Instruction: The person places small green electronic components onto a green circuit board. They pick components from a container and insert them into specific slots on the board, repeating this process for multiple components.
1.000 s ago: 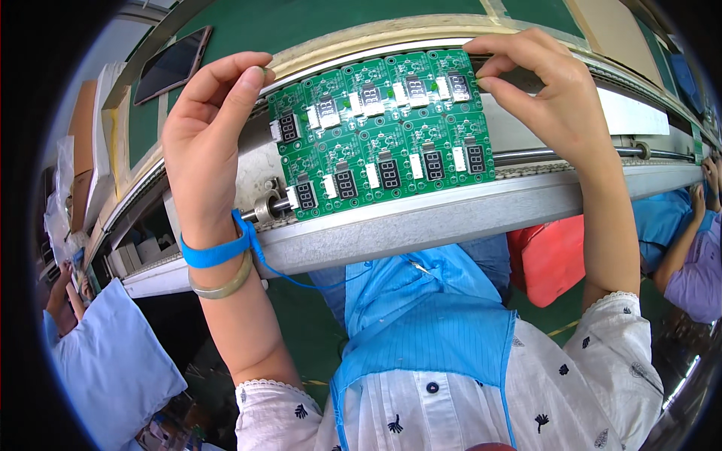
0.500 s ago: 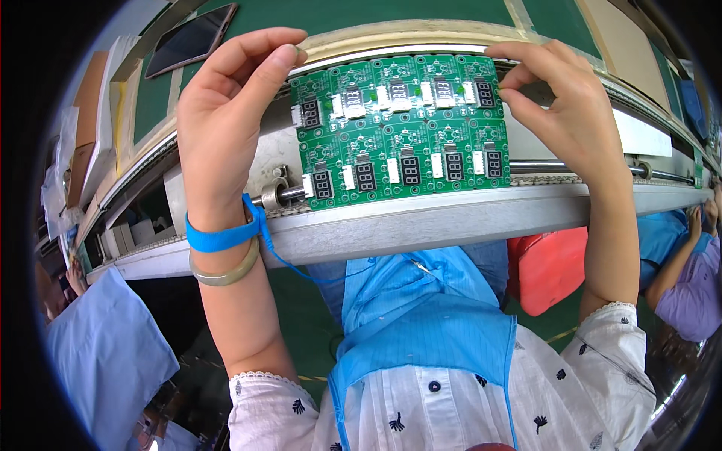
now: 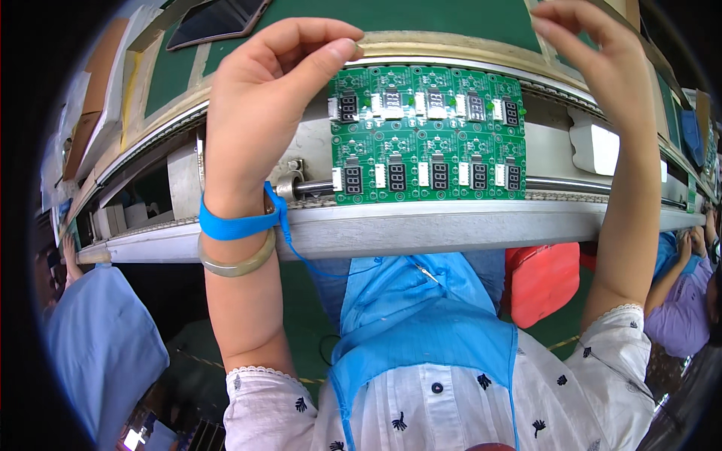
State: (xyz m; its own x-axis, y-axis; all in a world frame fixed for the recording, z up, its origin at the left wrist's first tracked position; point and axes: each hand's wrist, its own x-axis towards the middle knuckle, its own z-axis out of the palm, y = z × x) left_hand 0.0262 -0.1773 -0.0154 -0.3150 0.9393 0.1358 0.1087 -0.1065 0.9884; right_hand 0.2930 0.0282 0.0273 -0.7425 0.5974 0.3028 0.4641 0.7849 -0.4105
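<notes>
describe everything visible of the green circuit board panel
The green circuit board panel is flat, rigid-looking and rectangular, with two rows of five sections, each carrying a digit display and white connector. It lies face up between the metal rails. The right hand is apart from it; whether the left hand touches it is unclear.

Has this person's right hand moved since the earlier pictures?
Yes, forward: the right hand was beside the green circuit-board panel, its fingertips short of the pale strip; now they appear beyond that strip.
</notes>
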